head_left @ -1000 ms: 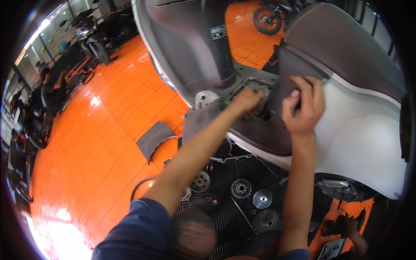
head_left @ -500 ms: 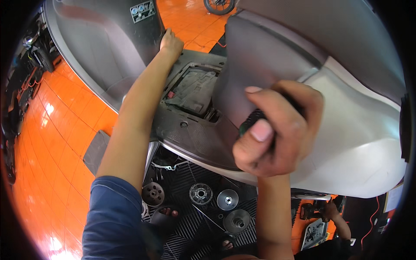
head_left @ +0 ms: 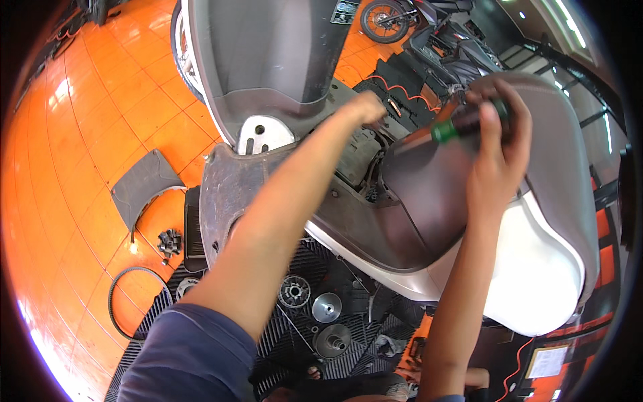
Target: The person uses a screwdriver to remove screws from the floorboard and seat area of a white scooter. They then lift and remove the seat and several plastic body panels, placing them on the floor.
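Note:
My right hand (head_left: 499, 137) is closed around a screwdriver (head_left: 450, 130) with a green and dark handle, raised in front of the scooter's seat (head_left: 556, 127). The blurred shaft points left and slightly down. My left hand (head_left: 367, 109) hangs over the open compartment (head_left: 358, 157) in the scooter's footboard, with its fingers curled down, partly hidden and smeared by motion. Around it are the scooter's grey front panel (head_left: 268, 53) and dark underseat panel (head_left: 429, 187). Inside the compartment, parts show only in part beneath my left forearm.
Below the scooter, a round metal pulley (head_left: 327, 308) and other round parts lie on a black ribbed mat. A black belt (head_left: 110, 301) and a grey panel (head_left: 144, 187) rest at left. Another motorcycle (head_left: 442, 47) stands behind. A co-worker's arm (head_left: 477, 377) shows at lower right.
My left hand has left the front panel's edge and moved right, over the compartment. My right hand has risen and turned, bringing the screwdriver into view. The view has shifted.

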Demonstrator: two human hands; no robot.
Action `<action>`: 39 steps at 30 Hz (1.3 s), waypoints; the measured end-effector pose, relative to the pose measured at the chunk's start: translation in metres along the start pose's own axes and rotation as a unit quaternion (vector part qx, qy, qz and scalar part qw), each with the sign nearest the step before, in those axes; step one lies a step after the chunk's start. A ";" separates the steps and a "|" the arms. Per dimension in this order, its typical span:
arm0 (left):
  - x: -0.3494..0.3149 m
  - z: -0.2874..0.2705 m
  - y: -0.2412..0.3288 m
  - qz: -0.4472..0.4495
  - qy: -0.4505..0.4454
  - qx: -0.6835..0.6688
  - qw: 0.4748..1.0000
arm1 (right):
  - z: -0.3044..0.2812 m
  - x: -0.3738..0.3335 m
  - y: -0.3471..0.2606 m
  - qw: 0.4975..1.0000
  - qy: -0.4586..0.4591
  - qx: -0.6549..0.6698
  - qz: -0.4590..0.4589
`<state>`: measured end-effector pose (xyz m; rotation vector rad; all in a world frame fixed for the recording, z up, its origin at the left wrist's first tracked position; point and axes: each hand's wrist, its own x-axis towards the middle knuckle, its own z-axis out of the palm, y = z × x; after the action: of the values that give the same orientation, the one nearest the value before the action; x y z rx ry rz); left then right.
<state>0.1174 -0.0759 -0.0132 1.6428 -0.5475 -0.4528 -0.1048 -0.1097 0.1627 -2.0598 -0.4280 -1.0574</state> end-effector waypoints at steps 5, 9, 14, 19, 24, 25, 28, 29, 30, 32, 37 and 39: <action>0.027 0.062 -0.025 -0.023 0.077 -0.262 0.962 | 0.081 0.090 0.050 0.955 -0.102 -0.241 -0.141; -0.002 0.095 -0.022 0.003 0.059 -0.324 0.944 | 0.094 0.089 0.115 0.898 -0.253 -0.341 -0.119; 0.010 0.090 -0.039 0.019 0.067 -0.221 0.973 | 0.107 0.079 0.148 0.869 -0.324 -0.366 -0.077; 0.020 0.084 -0.029 0.024 0.059 -0.102 0.993 | 0.106 0.077 0.166 0.835 -0.363 -0.409 -0.058; 0.023 0.077 -0.032 0.026 0.070 -0.064 0.995 | 0.119 0.077 0.168 0.823 -0.364 -0.430 -0.067; 0.020 0.079 -0.030 0.030 0.070 -0.076 0.994 | 0.116 0.075 0.170 0.820 -0.366 -0.436 -0.062; 0.016 0.084 -0.024 0.029 0.052 -0.076 0.995 | 0.112 0.072 0.177 0.817 -0.366 -0.443 -0.051; 0.017 0.081 -0.026 0.030 0.051 -0.088 0.994 | 0.115 0.073 0.179 0.820 -0.364 -0.439 -0.051; 0.017 0.078 -0.028 0.031 0.050 -0.100 0.993 | 0.118 0.073 0.182 0.823 -0.362 -0.435 -0.051; 0.019 0.074 -0.031 0.019 0.049 -0.122 0.991 | 0.126 0.073 0.187 0.818 -0.373 -0.436 -0.033; 0.014 0.090 -0.025 -0.005 0.040 -0.134 0.990 | 0.121 0.058 0.211 0.790 -0.402 -0.463 0.000; 0.030 0.086 -0.040 0.009 0.061 -0.145 0.987 | 0.141 0.061 0.202 0.787 -0.417 -0.456 -0.001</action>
<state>0.0954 -0.1579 -0.0641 1.3744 -0.3847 -0.3956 0.1269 -0.1371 0.0634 -3.3901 -0.3574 -0.2299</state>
